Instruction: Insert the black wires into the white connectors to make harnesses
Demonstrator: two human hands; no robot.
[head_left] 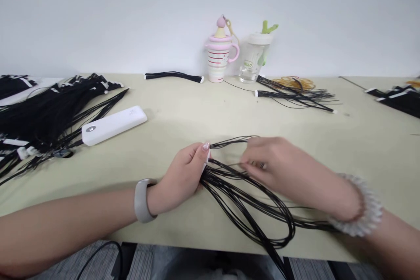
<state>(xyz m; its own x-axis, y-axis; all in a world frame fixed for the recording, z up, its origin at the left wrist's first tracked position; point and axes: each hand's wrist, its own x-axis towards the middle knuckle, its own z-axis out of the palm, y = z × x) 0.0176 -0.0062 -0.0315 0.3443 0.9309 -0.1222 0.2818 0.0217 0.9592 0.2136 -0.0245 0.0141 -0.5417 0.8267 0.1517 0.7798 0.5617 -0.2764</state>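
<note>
My left hand (185, 170), with a grey band at the wrist, is closed around a white connector (206, 159) that mostly hides in the palm. Thin black wires (249, 199) fan out of it to the right, some looping back, others running over the table's front edge. To the right of the connector, my right hand (274, 159) is closed in a pinch among the upper wires, slightly blurred. A single black wire runs to its fingertips. A clear coiled band circles the right wrist.
Black wire bundles with white connectors (55, 105) pile up at the left, beside a white power bank (114, 124). Along the wall stand a pink striped cup (218, 59) and a clear tumbler (254, 59). More wire bundles (295, 96) lie at the back right.
</note>
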